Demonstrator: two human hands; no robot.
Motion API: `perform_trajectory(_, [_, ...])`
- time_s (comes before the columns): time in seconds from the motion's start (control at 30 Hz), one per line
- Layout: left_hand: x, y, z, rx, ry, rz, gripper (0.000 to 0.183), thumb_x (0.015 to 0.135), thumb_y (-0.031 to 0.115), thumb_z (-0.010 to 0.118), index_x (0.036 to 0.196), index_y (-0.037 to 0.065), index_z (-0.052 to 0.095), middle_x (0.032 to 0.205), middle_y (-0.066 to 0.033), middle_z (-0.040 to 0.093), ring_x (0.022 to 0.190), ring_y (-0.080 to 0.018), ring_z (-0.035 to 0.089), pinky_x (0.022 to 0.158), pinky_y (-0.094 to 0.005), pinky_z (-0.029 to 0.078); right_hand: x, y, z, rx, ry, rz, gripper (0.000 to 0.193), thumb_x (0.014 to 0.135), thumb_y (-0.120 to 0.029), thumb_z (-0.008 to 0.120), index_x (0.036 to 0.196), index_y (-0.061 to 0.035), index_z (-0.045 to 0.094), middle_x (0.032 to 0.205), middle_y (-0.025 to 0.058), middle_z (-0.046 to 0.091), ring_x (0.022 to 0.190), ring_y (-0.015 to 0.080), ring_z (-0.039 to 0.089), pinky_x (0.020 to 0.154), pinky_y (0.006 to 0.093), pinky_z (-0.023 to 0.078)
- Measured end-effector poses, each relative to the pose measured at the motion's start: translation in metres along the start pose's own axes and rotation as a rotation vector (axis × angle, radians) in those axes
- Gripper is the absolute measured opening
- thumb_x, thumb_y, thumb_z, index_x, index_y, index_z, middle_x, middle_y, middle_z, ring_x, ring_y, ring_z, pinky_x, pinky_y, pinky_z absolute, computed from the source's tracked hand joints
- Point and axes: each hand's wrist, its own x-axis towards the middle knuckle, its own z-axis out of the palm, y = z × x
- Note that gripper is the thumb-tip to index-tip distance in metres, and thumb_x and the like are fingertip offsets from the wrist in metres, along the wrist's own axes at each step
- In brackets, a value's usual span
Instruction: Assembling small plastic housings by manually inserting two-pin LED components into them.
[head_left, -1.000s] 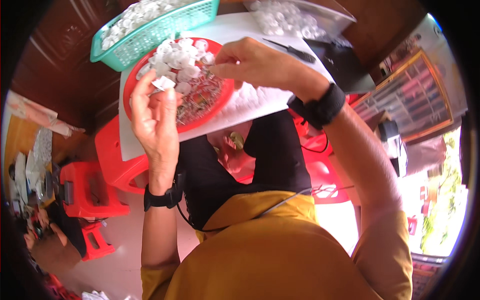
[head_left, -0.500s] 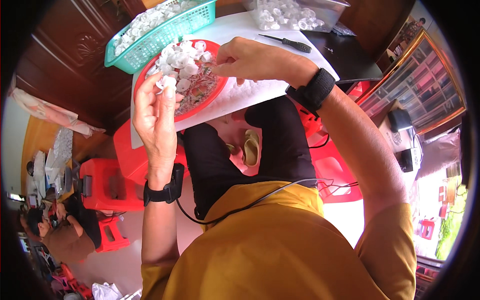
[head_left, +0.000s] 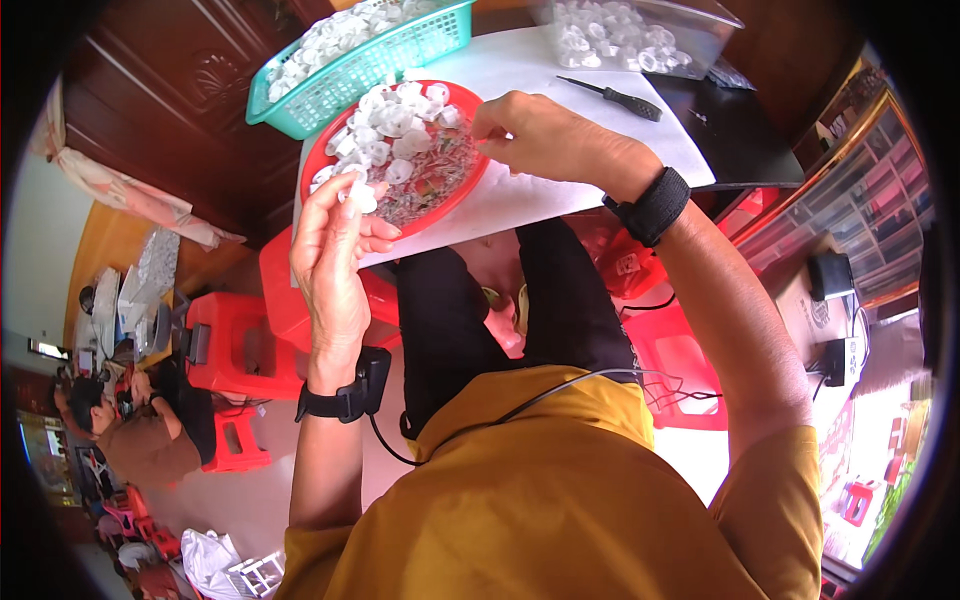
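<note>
My left hand pinches a small round white plastic part between thumb and fingertips, over the near left edge of a red basin. The basin holds a heap of similar white plastic parts on its far left side. Small clear pieces fill the near right side. Just past the basin's right rim is my right hand, with thumb and forefinger pressed together. Whatever is in that pinch is too small to make out.
A turquoise basket of white parts stands behind the basin. A clear tub with more sits back right, and a black-handled screwdriver lies on the white tabletop. Someone in brown sits far left, near red stools.
The whole view has shifted, so the table sits further right and slightly lower. My left hand still pinches the white part. My right hand stays near the basin's right rim, fingers closed.
</note>
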Motion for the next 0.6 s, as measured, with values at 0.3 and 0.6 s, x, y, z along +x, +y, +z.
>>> perform_trajectory(0.3, [-0.016, 0.010, -0.016, -0.032, 0.076, -0.027, 0.030, 0.099, 0.015, 0.043, 0.123, -0.001, 0.051, 0.107, -0.0188, 0.065, 0.071, -0.0116, 0.062, 0.065, -0.0226, 0.049, 0.038, -0.012, 0.013, -0.125, -0.068, -0.136, 0.019, 0.082, -0.006, 0.056, 0.097, 0.0012, 0.065, 0.091, 0.0192, 0.066, 0.086, 0.0324, 0.064, 0.077, 0.0381, 0.050])
perform_trajectory(0.6, [-0.025, 0.007, -0.026, -0.001, 0.127, -0.036, 0.030, 0.099, 0.016, 0.044, 0.122, -0.001, 0.052, 0.105, -0.0178, 0.066, 0.070, -0.0109, 0.061, 0.065, -0.0227, 0.050, 0.066, -0.037, 0.031, -0.273, -0.271, -0.105, 0.021, 0.078, -0.009, 0.060, 0.095, 0.0028, 0.064, 0.090, 0.0208, 0.065, 0.090, 0.0355, 0.063, 0.077, 0.0422, 0.049])
